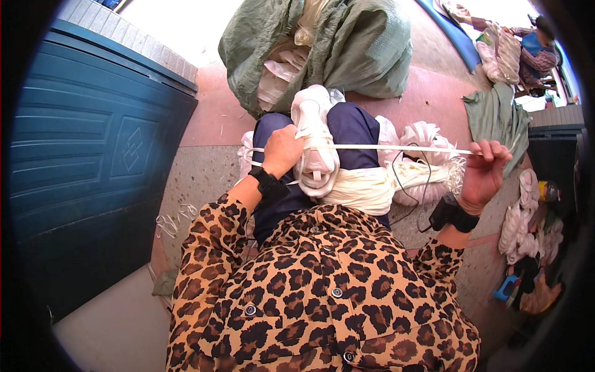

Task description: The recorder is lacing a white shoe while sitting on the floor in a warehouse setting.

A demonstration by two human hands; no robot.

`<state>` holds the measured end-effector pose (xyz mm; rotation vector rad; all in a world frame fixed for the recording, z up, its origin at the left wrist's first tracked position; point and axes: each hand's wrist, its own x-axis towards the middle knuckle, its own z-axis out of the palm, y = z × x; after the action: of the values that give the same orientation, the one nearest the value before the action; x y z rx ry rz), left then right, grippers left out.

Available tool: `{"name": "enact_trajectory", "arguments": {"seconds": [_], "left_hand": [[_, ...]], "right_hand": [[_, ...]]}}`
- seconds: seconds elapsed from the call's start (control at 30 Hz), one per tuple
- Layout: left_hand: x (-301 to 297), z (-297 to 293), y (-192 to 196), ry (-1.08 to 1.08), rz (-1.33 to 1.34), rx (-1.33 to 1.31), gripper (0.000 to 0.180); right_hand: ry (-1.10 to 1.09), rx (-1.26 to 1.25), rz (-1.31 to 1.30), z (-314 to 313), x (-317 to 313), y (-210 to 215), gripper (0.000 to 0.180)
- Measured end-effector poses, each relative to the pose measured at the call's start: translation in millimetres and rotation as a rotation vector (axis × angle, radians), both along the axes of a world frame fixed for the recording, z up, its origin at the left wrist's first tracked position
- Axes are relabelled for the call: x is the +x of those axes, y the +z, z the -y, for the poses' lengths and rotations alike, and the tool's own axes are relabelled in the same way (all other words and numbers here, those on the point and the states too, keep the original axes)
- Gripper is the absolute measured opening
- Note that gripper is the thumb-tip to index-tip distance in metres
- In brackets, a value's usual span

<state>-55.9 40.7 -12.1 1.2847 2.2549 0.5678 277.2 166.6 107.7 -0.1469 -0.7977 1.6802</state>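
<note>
A white strap [396, 147] runs taut and level between my two hands. My left hand [282, 150] is closed on its left end, pressed against a white sneaker [314, 139] that rests on my dark blue trouser knee [353, 127]. My right hand [483, 170] pinches the strap's right end out to the side. A thick bundle of cream straps [369, 186] lies across my lap under the sneaker. Both wrists wear black bands, and my sleeves are leopard print.
A big green sack [365, 43] with white material spilling out stands ahead of me. A blue panelled door [93, 155] fills the left. More white bundles [524, 223] lie at the right, and another person [536, 53] sits far right at the back.
</note>
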Motion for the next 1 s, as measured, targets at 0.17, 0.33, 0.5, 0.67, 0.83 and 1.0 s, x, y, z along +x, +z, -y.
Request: {"name": "enact_trajectory", "arguments": {"seconds": [0.17, 0.33, 0.5, 0.67, 0.83, 1.0], "left_hand": [[-21, 12, -8, -0.038, 0.3, 0.098, 0.021], [-79, 16, 42, 0.437, 1.169, -0.095, 0.017], [-157, 49, 93, 0.422, 1.278, 0.308, 0.019], [-230, 110, 123, 0.543, 1.155, 0.485, 0.023], [-240, 138, 138, 0.641, 0.946, 0.492, 0.027], [-198, 106, 108, 0.495, 0.708, 0.384, 0.022]], "right_hand": [[0.039, -0.06, -0.144, -14, 31, -9, 0.014], [-0.036, -0.137, 0.069, -19, 32, -26, 0.021], [-0.099, -0.204, 0.344, -11, 29, -37, 0.024], [-0.184, -0.2, 0.636, -18, 35, -58, 0.021], [-0.273, -0.188, 0.82, -32, 47, -69, 0.021], [-0.19, 0.087, 1.172, -22, -8, -64, 0.02]]}}
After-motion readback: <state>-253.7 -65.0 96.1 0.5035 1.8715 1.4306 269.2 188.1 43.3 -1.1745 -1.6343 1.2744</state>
